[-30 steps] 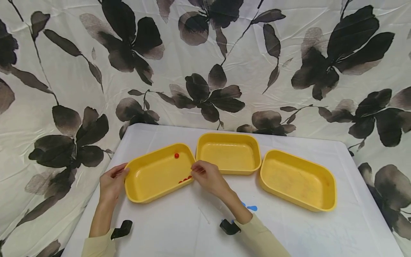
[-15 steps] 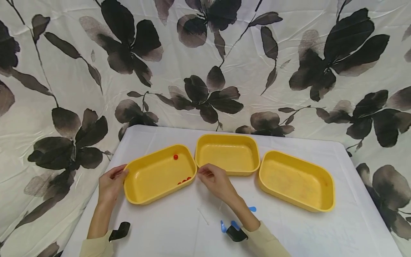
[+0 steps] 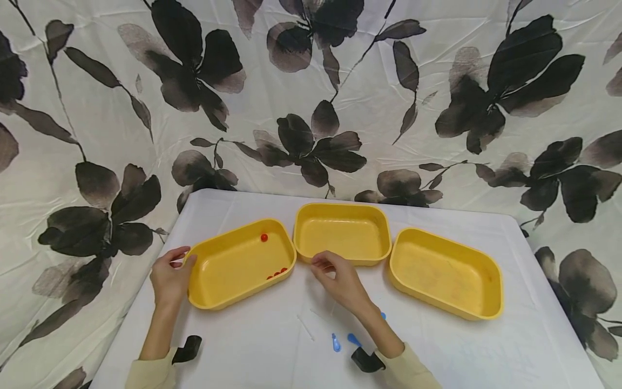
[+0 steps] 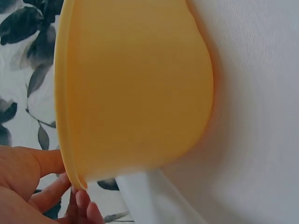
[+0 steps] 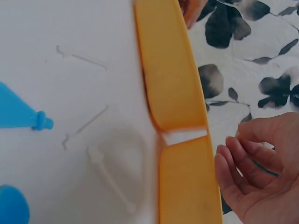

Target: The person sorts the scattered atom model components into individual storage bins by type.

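My left hand grips the left end of a yellow plastic tray, thumb and fingers at its rim; the left wrist view shows these fingers curled at the tray's lip. Inside this tray a red ball lies near the far side, and several more red balls lie along the near right wall. Just in front of a second yellow tray is my right hand, fingers loosely bent. The right wrist view shows the fingers with nothing visible between them.
A third yellow tray stands at the right. Blue drop-shaped pieces with narrow necks lie on the white table near my right wrist. Thin whitish sticks lie in front of the trays. Floral cloth hangs behind.
My right hand has moved right, from the right rim of the left tray to the front of the middle tray. My left hand stays on its tray.
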The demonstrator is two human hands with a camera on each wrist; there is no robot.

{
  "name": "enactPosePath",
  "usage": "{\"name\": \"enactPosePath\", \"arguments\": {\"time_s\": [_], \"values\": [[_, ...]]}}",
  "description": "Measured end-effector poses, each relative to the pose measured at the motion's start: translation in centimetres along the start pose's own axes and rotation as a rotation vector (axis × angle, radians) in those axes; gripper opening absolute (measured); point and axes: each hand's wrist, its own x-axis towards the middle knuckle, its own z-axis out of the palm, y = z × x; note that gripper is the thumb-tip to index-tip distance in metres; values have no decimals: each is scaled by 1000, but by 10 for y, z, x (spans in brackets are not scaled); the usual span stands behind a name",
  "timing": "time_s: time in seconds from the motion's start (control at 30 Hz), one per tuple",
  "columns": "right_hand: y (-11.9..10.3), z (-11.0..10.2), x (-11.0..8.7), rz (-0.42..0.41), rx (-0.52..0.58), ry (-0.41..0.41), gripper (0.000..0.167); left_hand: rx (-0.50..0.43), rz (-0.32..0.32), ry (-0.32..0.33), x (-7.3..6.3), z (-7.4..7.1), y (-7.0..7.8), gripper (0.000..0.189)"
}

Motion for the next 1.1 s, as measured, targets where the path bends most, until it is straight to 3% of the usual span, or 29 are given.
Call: {"name": "enactPosePath", "arguments": {"time_s": [0.23,0.43,0.87,1.1], "values": [[4,-7,-7,-4,-19,33,15,-20,114,57,-7,6,8,26],[6,-14,-13,-12,-22,60,15,-41,133,85,-14,12,15,23],[16,-24,-28,-43,-24,116,17,-98,174,-8,-32,28,34,23],[20,-28,-35,-15,-39,140,16,-136,179,-60,-42,42,44,24]]}}
